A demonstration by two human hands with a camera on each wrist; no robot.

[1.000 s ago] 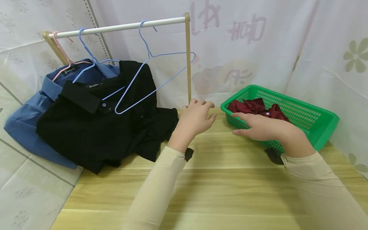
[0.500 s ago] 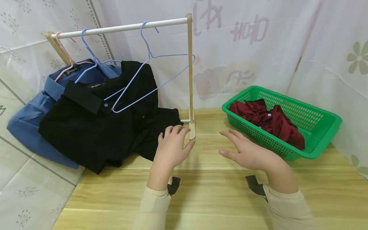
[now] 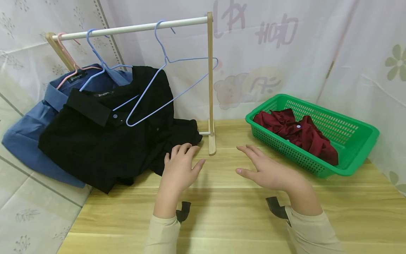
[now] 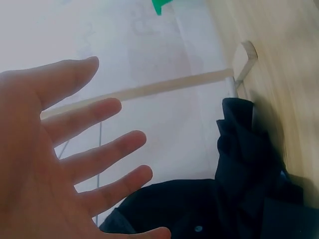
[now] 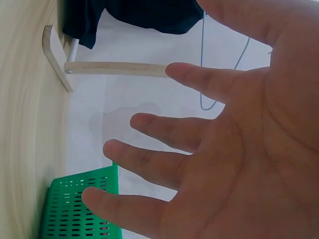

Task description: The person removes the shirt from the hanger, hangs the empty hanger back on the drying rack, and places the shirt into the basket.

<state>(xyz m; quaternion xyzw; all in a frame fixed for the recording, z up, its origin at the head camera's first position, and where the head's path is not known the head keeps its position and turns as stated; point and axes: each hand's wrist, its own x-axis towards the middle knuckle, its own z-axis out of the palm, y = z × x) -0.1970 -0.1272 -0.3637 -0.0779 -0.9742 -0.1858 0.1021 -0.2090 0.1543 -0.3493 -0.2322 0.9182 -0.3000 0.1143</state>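
Observation:
My left hand [image 3: 179,169] hovers over the wooden table in front of the black shirt [image 3: 133,137], fingers spread and palm bare in the left wrist view. Level with it on the right, my right hand [image 3: 269,171] holds nothing; its fingers are spread apart in the right wrist view. The black shirt hangs on a blue hanger [image 3: 96,53], its lower part bunched on the table. A bare blue hanger [image 3: 165,63] hangs beside it from the rack's white rail [image 3: 133,28]. Crumpled in the green basket [image 3: 358,141] lies a dark red shirt [image 3: 298,130].
Behind the black shirt a blue shirt [image 3: 28,130] hangs on a pink hanger [image 3: 68,54] at the far left. The rack's wooden post [image 3: 210,77] stands on a foot [image 3: 212,144] between the hands and the back curtain. Wood-grain table [image 3: 228,218] spreads below both hands.
Both hands have drawn back toward me from near the rack post and the basket, the left also shifting left. In the last half second they moved only slightly. Shirts and basket stay put.

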